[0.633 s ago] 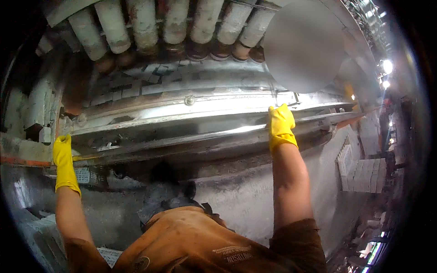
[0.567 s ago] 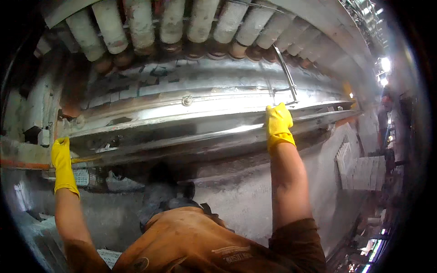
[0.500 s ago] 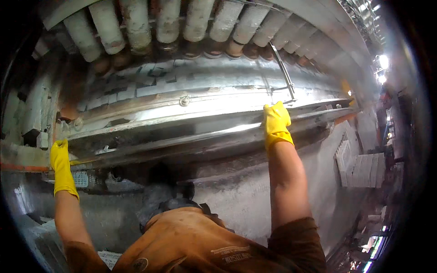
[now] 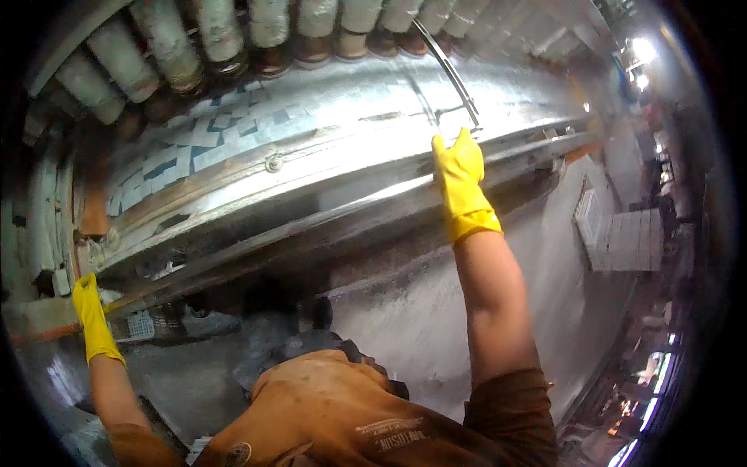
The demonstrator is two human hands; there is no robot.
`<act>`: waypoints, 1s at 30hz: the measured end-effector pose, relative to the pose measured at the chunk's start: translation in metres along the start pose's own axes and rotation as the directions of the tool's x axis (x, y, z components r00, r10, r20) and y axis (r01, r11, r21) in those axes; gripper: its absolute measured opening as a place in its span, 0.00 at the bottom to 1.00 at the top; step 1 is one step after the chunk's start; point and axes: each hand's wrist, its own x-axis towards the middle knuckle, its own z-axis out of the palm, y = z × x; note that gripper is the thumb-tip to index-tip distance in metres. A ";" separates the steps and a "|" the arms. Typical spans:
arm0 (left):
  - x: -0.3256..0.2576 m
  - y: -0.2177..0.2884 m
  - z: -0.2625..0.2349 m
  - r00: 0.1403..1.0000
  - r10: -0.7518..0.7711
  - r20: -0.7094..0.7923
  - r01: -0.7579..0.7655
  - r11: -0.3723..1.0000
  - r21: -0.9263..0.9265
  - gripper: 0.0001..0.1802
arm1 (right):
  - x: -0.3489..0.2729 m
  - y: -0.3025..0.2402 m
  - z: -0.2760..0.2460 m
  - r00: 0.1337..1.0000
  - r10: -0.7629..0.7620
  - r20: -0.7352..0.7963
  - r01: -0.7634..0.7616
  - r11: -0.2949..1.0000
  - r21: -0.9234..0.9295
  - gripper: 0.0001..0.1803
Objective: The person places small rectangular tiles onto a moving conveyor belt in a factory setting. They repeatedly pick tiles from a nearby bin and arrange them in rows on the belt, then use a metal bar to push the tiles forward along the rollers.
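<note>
Both my hands wear yellow rubber gloves. My right hand (image 4: 461, 175) reaches forward to the near side of a wide, shiny, wet-looking bed (image 4: 334, 97). Its fingers are closed at the near end of a thin metal bar tool (image 4: 447, 66), which slants away over the bed; the exact grip is partly hidden by the glove. At the far left, my left hand (image 4: 93, 315) has its fingers bent over the corner edge (image 4: 71, 315) of the long trough. Pale rectangular pieces (image 4: 183, 152) lie scattered over the bed's left part.
A row of thick pale cylinders (image 4: 268, 31) lines the far side. A metal rail (image 4: 334, 206) runs along the near side, beside a white ledge with a round knob (image 4: 274, 162). White slatted crates (image 4: 622, 237) stand at right, a small pale basket (image 4: 140, 325) below the rail at left.
My right hand and the bar tool have moved farther forward over the bed. My left hand stays at the corner. The whole view has turned and shifted slightly.
</note>
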 end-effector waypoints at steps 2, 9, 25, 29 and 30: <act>0.001 0.013 -0.008 0.999 -0.007 0.040 0.002 0.989 0.145 0.26 | 0.018 0.015 0.002 0.996 0.026 -0.081 -0.024 1.000 0.016 0.45; -0.023 0.217 0.022 0.805 0.571 0.160 -0.585 0.722 0.369 0.26 | 0.070 0.049 -0.003 0.989 0.146 0.001 -0.146 0.987 0.066 0.37; -0.211 0.836 0.366 0.321 0.940 0.111 -0.920 0.338 -0.199 0.22 | 0.077 0.060 0.012 0.977 0.057 -0.205 -0.040 0.996 0.085 0.34; -0.206 0.852 0.384 0.285 0.912 0.296 -0.944 0.321 -0.079 0.17 | 0.077 0.062 0.017 0.965 0.047 -0.256 -0.021 0.994 0.105 0.30; -0.200 0.850 0.389 0.238 0.925 0.297 -0.965 0.259 -0.035 0.15 | 0.077 0.060 0.022 0.968 0.049 -0.246 -0.017 0.991 0.132 0.29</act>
